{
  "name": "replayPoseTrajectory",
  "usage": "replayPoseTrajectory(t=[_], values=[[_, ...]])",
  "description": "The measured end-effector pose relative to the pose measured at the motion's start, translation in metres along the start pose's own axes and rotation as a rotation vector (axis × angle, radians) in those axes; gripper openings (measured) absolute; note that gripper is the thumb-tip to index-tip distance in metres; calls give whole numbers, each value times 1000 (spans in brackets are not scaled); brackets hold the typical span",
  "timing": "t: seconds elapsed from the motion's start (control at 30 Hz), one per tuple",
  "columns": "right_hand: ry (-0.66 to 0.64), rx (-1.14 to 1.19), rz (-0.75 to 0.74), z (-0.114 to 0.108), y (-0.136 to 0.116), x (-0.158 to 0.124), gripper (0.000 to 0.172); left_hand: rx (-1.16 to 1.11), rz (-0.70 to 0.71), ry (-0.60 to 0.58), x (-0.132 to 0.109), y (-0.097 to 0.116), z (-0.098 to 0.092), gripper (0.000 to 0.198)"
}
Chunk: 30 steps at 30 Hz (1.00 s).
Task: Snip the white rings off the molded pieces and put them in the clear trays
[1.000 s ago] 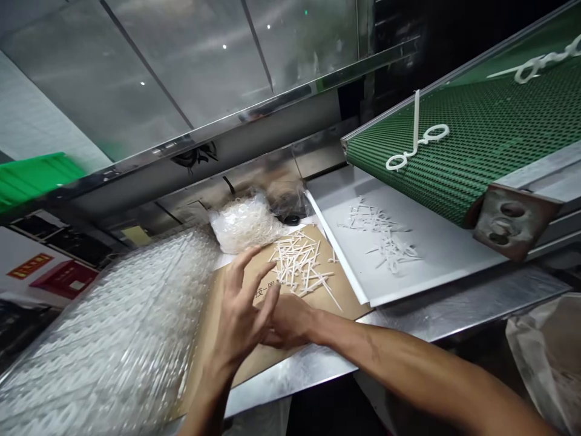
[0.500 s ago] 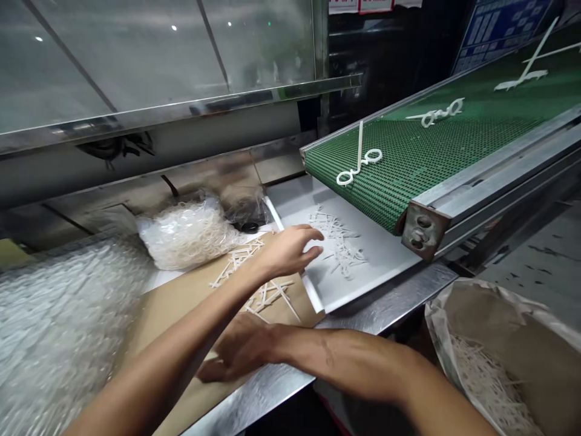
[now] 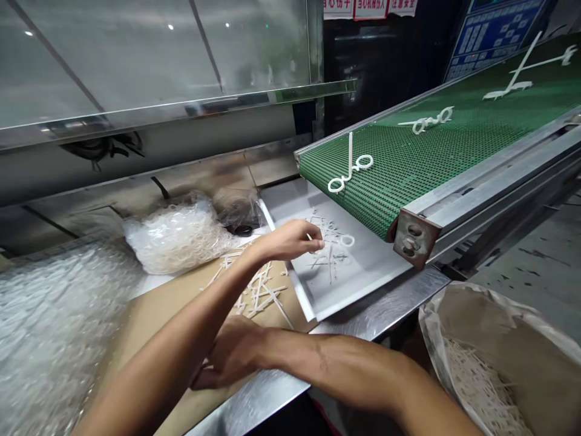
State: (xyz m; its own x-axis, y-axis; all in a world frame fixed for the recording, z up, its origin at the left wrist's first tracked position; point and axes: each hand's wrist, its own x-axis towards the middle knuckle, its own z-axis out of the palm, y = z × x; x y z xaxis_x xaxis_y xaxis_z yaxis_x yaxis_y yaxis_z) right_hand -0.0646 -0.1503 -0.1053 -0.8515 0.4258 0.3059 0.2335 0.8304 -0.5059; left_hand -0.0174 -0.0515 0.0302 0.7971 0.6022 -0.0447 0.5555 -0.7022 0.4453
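Note:
My left hand (image 3: 297,240) reaches over the grey-white tray (image 3: 363,284), thumb and fingers closed in a pinch. A thin white plastic piece (image 3: 347,240) with a ring end shows at its fingertips. Beneath it lie several small white plastic bits (image 3: 330,266). My right hand (image 3: 231,351) rests low over the brown cardboard (image 3: 158,321), crossing under my left forearm. That forearm hides most of its fingers, so what it holds, if anything, does not show. White plastic sticks (image 3: 263,290) lie scattered on the cardboard between the two hands.
A green conveyor belt (image 3: 390,175) carries white two-ringed parts (image 3: 349,172) above the tray. Clear bags of white pieces (image 3: 177,236) stand at the left. A lined bin (image 3: 490,381) of white scraps is at lower right. The metal table edge (image 3: 272,393) runs in front.
My left hand has closed from open fingers to a pinch over the tray, where a bright ringed piece now shows. My right hand stays low by the cardboard. The view shifts slightly.

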Motion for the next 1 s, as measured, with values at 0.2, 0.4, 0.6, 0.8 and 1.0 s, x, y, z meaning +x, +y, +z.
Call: replayPoseTrajectory(t=[0.2, 0.4, 0.6, 0.8, 1.0], values=[[35, -45, -42, -6, -1, -2, 32, -641, -110, 81, -32, -8, 0, 29], [147, -132, 19, -7, 4, -4, 35, -774, -119, 471, -108, -11, -1, 29], [147, -165, 33, -6, 7, -6, 28, -368, -467, 957, -241, -43, 37, 28], [167, -153, 20, -1, 9, -5, 24, 145, -871, 896, -324, -78, 114, 25], [194, -166, 37, 3, 7, -5, 24, 627, -894, 603, -324, -72, 139, 19]])
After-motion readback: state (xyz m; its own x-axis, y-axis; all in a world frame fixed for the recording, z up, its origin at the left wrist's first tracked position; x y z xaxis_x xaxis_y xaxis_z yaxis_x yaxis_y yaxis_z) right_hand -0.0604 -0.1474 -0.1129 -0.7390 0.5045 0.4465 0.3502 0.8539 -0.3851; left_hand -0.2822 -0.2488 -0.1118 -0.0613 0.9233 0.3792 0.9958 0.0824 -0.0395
